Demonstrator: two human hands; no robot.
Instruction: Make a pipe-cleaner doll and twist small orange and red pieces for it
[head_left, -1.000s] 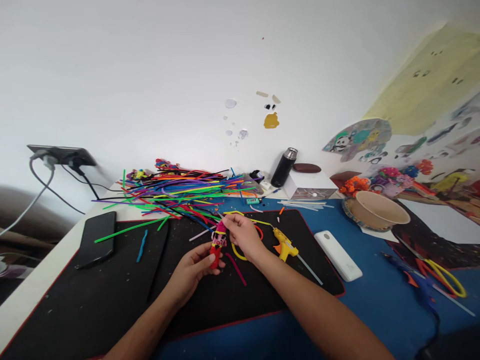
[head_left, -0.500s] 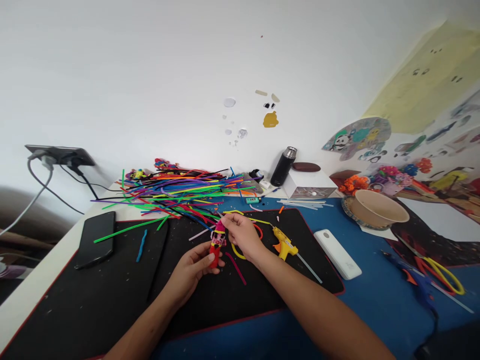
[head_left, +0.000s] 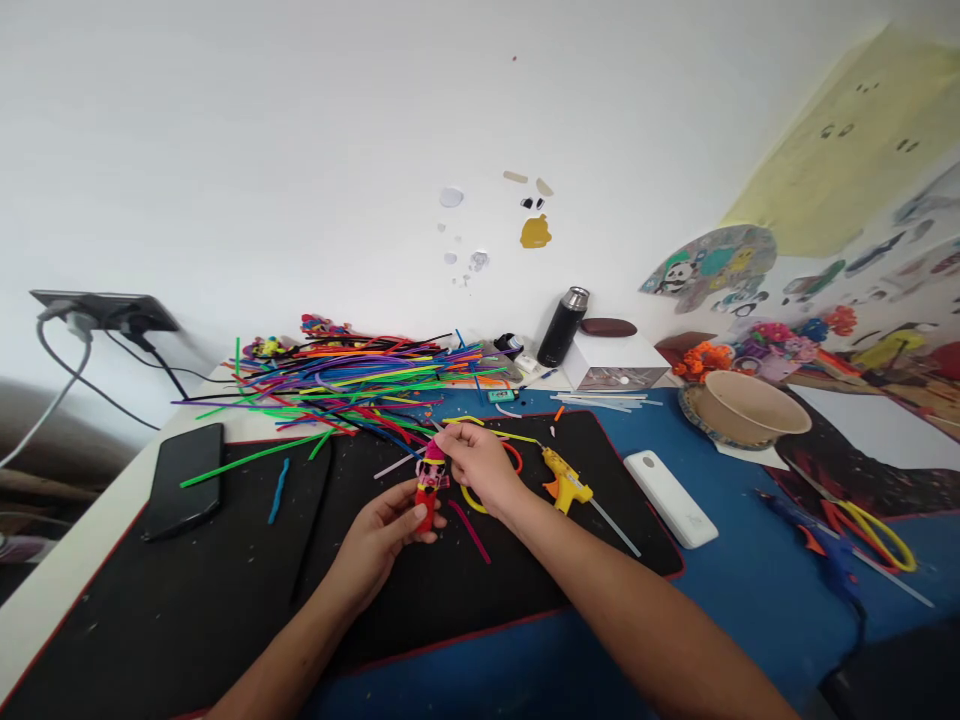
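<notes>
Soft light brightens the wall; wide-angle distortion stretches the edges.

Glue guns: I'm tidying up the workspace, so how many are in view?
2. The yellow glue gun lies on the black mat, right of the right hand; the blue glue gun lies on the blue surface at far right. More could be hidden.

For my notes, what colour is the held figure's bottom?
The figure's bottom is red, clearest in head view.
</notes>
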